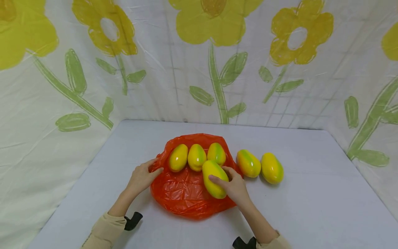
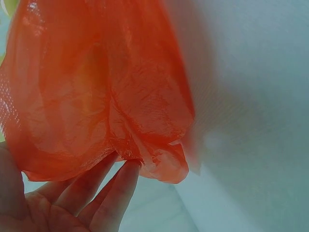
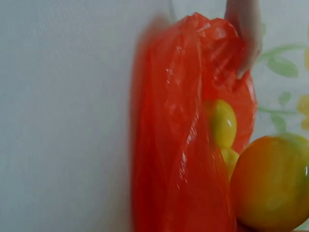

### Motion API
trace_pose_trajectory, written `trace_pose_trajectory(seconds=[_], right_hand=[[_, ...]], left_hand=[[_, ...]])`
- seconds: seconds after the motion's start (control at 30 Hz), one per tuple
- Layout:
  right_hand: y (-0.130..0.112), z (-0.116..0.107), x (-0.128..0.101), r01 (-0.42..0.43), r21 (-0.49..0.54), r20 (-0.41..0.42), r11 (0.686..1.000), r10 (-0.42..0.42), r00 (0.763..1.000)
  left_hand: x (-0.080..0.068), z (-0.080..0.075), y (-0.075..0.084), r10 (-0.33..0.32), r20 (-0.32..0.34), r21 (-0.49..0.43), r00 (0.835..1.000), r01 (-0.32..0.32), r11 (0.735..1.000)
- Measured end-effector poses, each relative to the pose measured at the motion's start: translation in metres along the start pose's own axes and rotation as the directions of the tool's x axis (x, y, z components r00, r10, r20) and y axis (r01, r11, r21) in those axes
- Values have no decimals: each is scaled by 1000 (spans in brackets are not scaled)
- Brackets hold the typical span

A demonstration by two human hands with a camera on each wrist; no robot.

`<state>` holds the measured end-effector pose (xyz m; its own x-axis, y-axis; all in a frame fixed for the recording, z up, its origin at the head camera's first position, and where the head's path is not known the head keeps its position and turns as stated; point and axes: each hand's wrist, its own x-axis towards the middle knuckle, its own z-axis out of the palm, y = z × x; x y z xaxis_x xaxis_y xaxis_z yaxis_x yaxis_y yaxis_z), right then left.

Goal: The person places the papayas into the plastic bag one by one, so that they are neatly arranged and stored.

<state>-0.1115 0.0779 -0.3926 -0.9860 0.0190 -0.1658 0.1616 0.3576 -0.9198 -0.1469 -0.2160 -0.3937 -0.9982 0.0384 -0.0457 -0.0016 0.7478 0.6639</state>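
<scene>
Head view: an orange bag (image 1: 183, 192) lies flat on the white table (image 1: 311, 207), mouth toward the far side. Three mangoes (image 1: 196, 157) sit in a row at the bag's far edge; whether they lie inside it or on top of it cannot be told. Two more mangoes (image 1: 259, 167) lie on the bare table just right of the bag, touching each other.

Right hand (image 1: 234, 186): fingers curled round a sixth mango (image 1: 214, 178), which lies over the bag just in front of the row. The palm side is hidden. In the right wrist view this mango (image 3: 271, 183) is cut off by the lower right edge, and the bag (image 3: 178, 145) is blurred.

Left hand (image 1: 142, 177): at the bag's left edge, thumb and fingers on the plastic. In the left wrist view the fingers (image 2: 113, 198) lie fairly straight under a bunched fold of the bag (image 2: 96, 96); the thumb is out of frame, so a pinch cannot be confirmed.

Behind the table hangs a flower-printed sheet (image 1: 217, 69).
</scene>
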Motion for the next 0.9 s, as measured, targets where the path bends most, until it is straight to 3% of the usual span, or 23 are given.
trace_pose_trajectory(seconds=[0.37,0.9], right_hand=[[-2,35,-4,46,8,76,999,-46,996],[-13,91,-5,-18,70,99,997,11,995]], left_hand=[[-1,0,1,-5,9,-7,1000,5,1000],[-1,1,0,2,6,-4,1000,-2,1000]])
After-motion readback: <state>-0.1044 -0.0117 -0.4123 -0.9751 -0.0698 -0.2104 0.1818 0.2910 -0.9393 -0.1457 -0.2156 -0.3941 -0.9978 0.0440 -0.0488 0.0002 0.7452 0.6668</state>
